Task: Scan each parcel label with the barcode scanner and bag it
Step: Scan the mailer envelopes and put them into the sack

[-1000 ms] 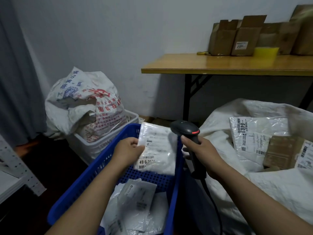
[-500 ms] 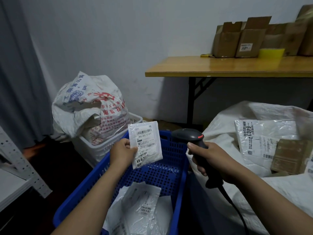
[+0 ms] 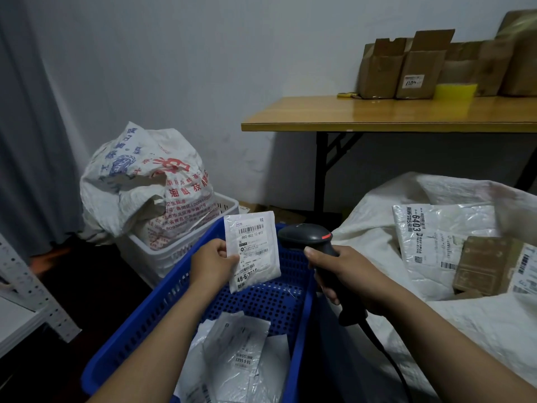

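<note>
My left hand (image 3: pixel 213 261) pinches a small white parcel (image 3: pixel 255 248) by its left edge, upright above the blue basket (image 3: pixel 162 303), label facing me. My right hand (image 3: pixel 345 271) grips the black barcode scanner (image 3: pixel 305 235) by its handle, just right of the parcel; its head points left at the label and a red light shows on top. More white parcels (image 3: pixel 241 362) lie in the basket's near end. To the right, a large white woven bag (image 3: pixel 479 324) lies open, holding a white parcel (image 3: pixel 436 242) and a brown box (image 3: pixel 482 264).
A white basket (image 3: pixel 180 248) with a stuffed printed sack (image 3: pixel 145 178) stands behind the blue basket. A wooden table (image 3: pixel 392 114) at the back right carries cardboard boxes (image 3: pixel 406 68). A grey curtain hangs at the left, with a metal shelf corner (image 3: pixel 26 289) below it.
My left hand lifted the parcel out of the basket and turned it upright with the label toward me. The scanner stayed beside it in my right hand.
</note>
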